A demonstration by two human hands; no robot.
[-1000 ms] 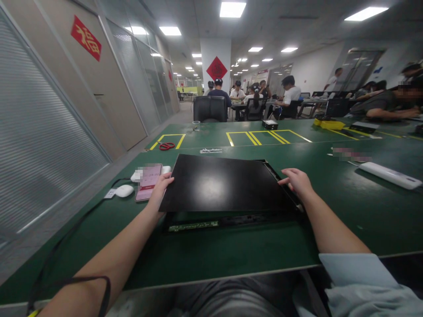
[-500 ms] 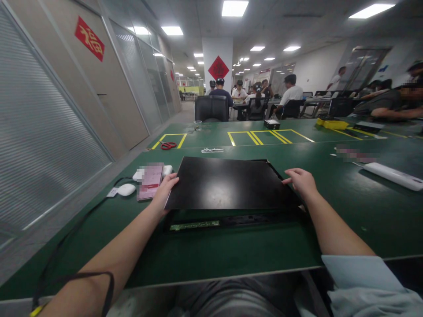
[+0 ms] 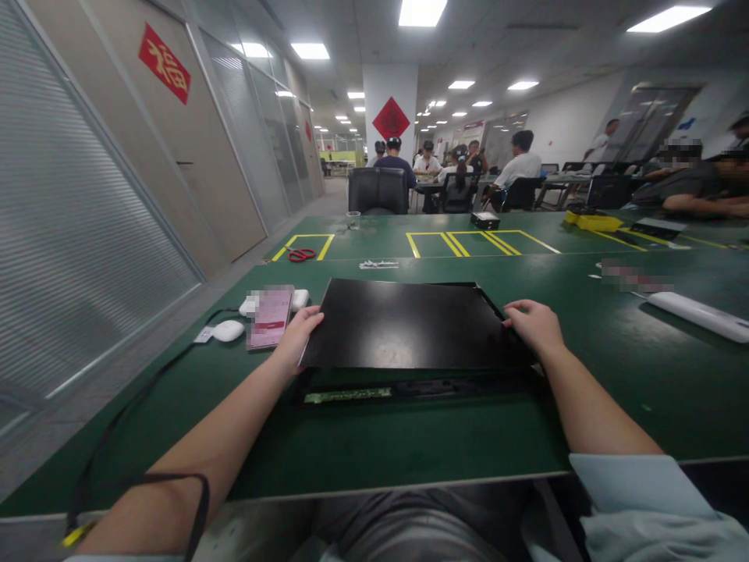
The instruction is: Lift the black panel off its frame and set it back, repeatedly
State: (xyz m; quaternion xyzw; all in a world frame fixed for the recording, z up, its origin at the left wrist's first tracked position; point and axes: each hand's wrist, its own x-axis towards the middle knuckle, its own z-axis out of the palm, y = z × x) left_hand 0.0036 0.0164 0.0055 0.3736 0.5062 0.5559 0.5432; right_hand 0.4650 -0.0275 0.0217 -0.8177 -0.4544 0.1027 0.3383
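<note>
A flat, glossy black screen panel [image 3: 398,324] is tilted above the green table, its near edge raised. Under it lies a black frame [image 3: 445,386], with a strip of green circuit board [image 3: 348,396] showing along the near side. My left hand [image 3: 299,336] grips the panel's left edge, thumb on top and the other fingers hidden below. At the right edge, my right hand [image 3: 535,328] has its fingers closed on the panel's rim; whether the frame is also between them is hidden.
A phone [image 3: 271,318] and a white mouse-shaped device [image 3: 228,331] with a black cable lie left. Red-handled scissors [image 3: 301,254], small white parts [image 3: 378,265] and a clear cup [image 3: 353,220] are farther back. A long white device [image 3: 699,312] lies right. People sit beyond.
The camera view has shifted slightly, so the scene sits a little farther right. Both hands stay at the panel's edges, and the panel has barely moved.
</note>
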